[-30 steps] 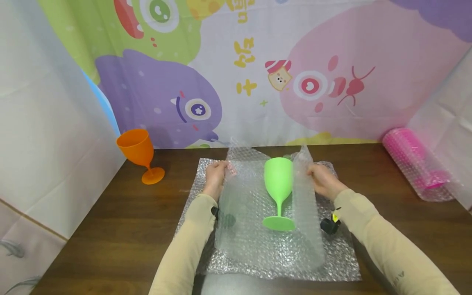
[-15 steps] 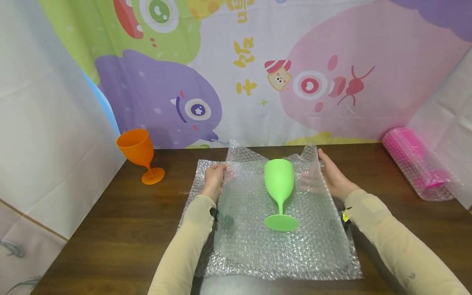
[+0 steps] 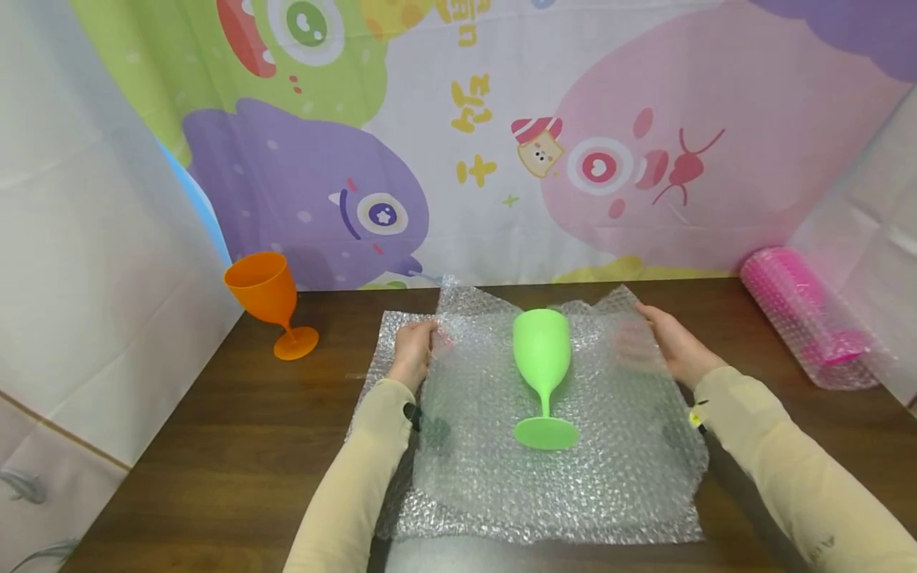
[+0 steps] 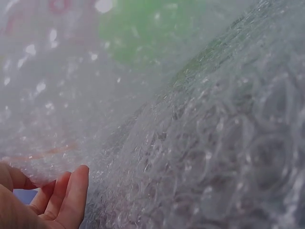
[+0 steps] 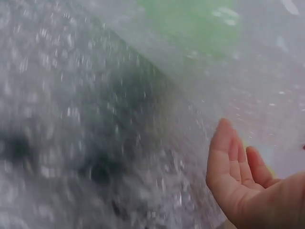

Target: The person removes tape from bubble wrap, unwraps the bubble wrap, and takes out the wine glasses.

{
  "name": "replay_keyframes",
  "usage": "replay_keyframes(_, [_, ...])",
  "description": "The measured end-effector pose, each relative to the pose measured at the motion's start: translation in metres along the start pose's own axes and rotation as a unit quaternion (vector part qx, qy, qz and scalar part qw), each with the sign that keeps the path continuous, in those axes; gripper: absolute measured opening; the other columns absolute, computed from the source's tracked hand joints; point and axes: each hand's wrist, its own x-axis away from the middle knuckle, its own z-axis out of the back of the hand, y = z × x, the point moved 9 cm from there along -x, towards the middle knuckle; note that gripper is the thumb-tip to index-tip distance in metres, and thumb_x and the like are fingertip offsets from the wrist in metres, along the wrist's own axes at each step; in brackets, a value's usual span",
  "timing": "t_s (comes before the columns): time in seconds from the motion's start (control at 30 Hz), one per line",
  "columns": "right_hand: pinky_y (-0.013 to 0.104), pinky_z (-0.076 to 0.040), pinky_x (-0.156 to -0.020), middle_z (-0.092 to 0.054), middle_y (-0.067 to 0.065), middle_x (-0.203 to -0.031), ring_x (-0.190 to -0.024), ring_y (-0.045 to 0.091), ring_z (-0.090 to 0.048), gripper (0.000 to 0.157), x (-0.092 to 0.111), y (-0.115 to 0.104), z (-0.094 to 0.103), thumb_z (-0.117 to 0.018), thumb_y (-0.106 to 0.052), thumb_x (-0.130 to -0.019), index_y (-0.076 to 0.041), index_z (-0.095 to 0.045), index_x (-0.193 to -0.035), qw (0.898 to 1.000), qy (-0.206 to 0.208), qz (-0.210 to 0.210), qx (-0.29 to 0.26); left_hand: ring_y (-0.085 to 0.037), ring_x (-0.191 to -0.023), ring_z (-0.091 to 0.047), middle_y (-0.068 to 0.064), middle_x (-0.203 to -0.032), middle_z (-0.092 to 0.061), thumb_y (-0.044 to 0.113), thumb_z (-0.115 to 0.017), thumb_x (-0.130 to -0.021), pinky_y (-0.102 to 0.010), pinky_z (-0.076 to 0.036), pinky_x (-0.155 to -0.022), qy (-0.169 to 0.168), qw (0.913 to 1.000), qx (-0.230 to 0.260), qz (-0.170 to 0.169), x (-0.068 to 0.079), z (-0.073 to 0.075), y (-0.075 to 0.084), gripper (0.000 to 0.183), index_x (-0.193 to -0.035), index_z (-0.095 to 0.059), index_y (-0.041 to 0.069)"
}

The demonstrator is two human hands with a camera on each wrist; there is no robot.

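Observation:
A lime-green plastic goblet [image 3: 542,346] lies on the upper sheet of bubble wrap [image 3: 494,469], its foot toward me. Through the wrap it shows as a green blur in both wrist views. My left hand [image 3: 413,350] pinches the sheet's left edge between thumb and fingers; the left wrist view shows the same hand [image 4: 52,198] at that edge. On the right side, my right hand [image 3: 673,342] has its fingers beneath the sheet, seen faintly through it. In the right wrist view this hand [image 5: 243,181] has fairly straight fingers, with the thumb apart.
Another bubble wrap sheet [image 3: 408,517] lies beneath, on the brown wooden table [image 3: 215,461]. An orange goblet [image 3: 267,294] stands at the left. At the back right lies a pink item rolled in bubble wrap [image 3: 809,318]. A cartoon-printed curtain [image 3: 494,231] hangs behind.
My right hand has moved outward to the right, and the sheet's folded right side has spread out flat beside the green goblet. The left hand has stayed nearly still at its edge.

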Motion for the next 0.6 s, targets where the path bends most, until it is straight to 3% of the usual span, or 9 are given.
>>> replay_keyframes(0.1, [0.027,-0.05,-0.079,-0.064,-0.002,-0.086,-0.083,0.01,-0.062,0.045,0.001,0.0,0.009,-0.026,-0.041,-0.097,-0.008,-0.032,-0.128,1.0,0.009,0.006,-0.004,-0.003,-0.033,-0.026,0.006,-0.045,-0.034,0.009,-0.053,-0.083,-0.019,-0.023,-0.033,-0.01,0.9999,0.007,0.0,0.004,0.001,0.003,0.014,-0.07,-0.05,0.006])
replay_keyframes(0.2, [0.023,-0.05,-0.074,-0.064,-0.006,-0.081,-0.078,0.006,-0.061,0.033,0.001,0.0,0.018,-0.027,-0.039,-0.097,-0.013,-0.045,-0.105,0.999,0.035,0.016,0.032,-0.003,-0.034,-0.026,0.006,-0.046,-0.034,0.007,-0.054,-0.083,-0.018,-0.024,-0.034,-0.02,0.9997,0.012,0.0,0.005,0.001,0.002,0.015,-0.069,-0.049,0.006])
replay_keyframes(0.33, [0.019,-0.049,-0.066,-0.062,-0.011,-0.073,-0.069,0.002,-0.058,0.03,0.003,0.002,0.03,-0.033,-0.037,-0.096,-0.017,-0.053,-0.088,0.995,0.079,0.015,0.055,-0.004,-0.035,-0.026,0.006,-0.046,-0.033,0.006,-0.054,-0.084,-0.019,-0.024,-0.035,-0.02,0.9998,-0.004,-0.001,0.004,0.003,0.0,0.017,-0.068,-0.047,0.006])
replay_keyframes(0.4, [0.018,-0.048,-0.062,-0.06,-0.011,-0.07,-0.064,0.002,-0.057,0.029,0.004,0.004,0.034,-0.036,-0.034,-0.096,-0.018,-0.056,-0.081,0.995,0.092,0.013,0.036,-0.004,-0.035,-0.025,0.006,-0.047,-0.033,0.007,-0.053,-0.084,-0.02,-0.024,-0.035,-0.016,0.9997,-0.018,-0.001,0.004,0.004,-0.002,0.017,-0.068,-0.046,0.006])
replay_keyframes(0.6, [0.018,-0.047,-0.058,-0.056,-0.011,-0.065,-0.059,0.002,-0.053,0.029,0.004,0.007,0.042,-0.038,-0.028,-0.095,-0.017,-0.055,-0.076,0.993,0.109,0.01,0.035,-0.005,-0.036,-0.025,0.005,-0.049,-0.033,0.009,-0.052,-0.084,-0.021,-0.025,-0.037,-0.003,0.9987,-0.051,0.009,0.002,0.006,-0.004,0.01,-0.076,-0.053,0.004])
